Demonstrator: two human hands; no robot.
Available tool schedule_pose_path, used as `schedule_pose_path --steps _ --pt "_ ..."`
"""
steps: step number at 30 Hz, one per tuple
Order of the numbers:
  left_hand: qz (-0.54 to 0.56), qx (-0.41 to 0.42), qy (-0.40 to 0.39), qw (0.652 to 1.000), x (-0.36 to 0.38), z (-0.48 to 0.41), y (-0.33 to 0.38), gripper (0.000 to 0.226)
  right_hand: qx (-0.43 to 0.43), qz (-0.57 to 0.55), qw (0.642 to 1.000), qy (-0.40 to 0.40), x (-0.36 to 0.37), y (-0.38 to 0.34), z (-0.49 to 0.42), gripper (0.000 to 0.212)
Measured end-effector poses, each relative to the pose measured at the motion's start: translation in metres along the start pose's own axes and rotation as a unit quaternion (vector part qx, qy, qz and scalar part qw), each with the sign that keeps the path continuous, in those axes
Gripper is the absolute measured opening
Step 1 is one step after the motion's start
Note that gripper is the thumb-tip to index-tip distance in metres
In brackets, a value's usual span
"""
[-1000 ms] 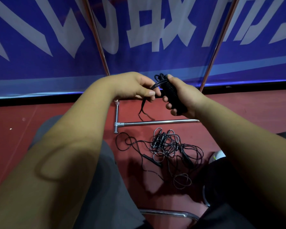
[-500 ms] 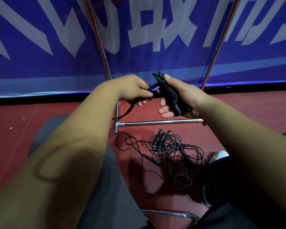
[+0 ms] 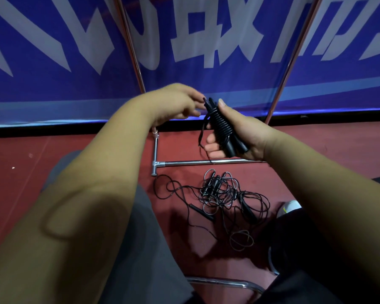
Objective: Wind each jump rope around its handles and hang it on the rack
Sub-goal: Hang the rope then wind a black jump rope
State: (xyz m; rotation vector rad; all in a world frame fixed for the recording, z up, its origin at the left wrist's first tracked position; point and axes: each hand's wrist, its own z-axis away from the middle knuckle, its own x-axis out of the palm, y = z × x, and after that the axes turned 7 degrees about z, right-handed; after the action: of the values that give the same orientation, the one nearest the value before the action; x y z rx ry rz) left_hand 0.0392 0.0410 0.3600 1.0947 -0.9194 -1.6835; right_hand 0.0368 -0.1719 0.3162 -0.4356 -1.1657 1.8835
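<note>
My right hand [image 3: 239, 133] grips a black jump rope bundle [image 3: 223, 128], its two handles side by side with cord wound tightly round them. A short loose end of cord hangs from the bundle's top down past my fingers. My left hand [image 3: 178, 102] pinches the cord at the bundle's upper tip. On the red floor below lies a tangled heap of black jump ropes [image 3: 226, 194] with several handles in it. The chrome rack [image 3: 206, 162] stands behind, its base bar on the floor and two slanted poles rising.
A blue banner with white characters [image 3: 184, 51] runs behind the rack. My grey-trousered left knee [image 3: 127, 238] fills the lower middle, and a chrome chair tube [image 3: 224, 281] crosses below. A white shoe [image 3: 289, 207] shows on the right next to the tangle.
My left hand moved from below the bundle up to its top tip, taking the cord end with it. The loose tail is shorter. The right hand kept its hold.
</note>
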Motion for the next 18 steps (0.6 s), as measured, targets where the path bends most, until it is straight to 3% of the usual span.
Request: schedule_pose_path --steps 2,5,7,13,18 --pt "0.097 -0.003 0.038 0.995 0.002 -0.001 0.003 0.033 0.012 0.012 1.000 0.000 0.001 0.004 -0.002 0.068" --pt "-0.019 0.011 0.023 0.999 0.006 -0.008 -0.007 0.050 0.020 0.031 0.999 -0.015 0.003 0.008 -0.004 0.072" --pt "-0.070 0.029 -0.013 0.997 0.009 -0.010 -0.015 0.049 0.022 0.034 0.999 -0.021 0.004 0.008 -0.004 0.075" --pt "-0.078 0.085 -0.015 0.993 0.012 -0.010 -0.017 0.024 0.029 0.011 0.999 -0.024 0.003 0.007 -0.002 0.071" --pt "-0.080 0.115 0.015 0.990 0.020 -0.005 -0.013 0.018 0.031 -0.023 0.998 -0.040 0.003 0.006 0.003 0.068"
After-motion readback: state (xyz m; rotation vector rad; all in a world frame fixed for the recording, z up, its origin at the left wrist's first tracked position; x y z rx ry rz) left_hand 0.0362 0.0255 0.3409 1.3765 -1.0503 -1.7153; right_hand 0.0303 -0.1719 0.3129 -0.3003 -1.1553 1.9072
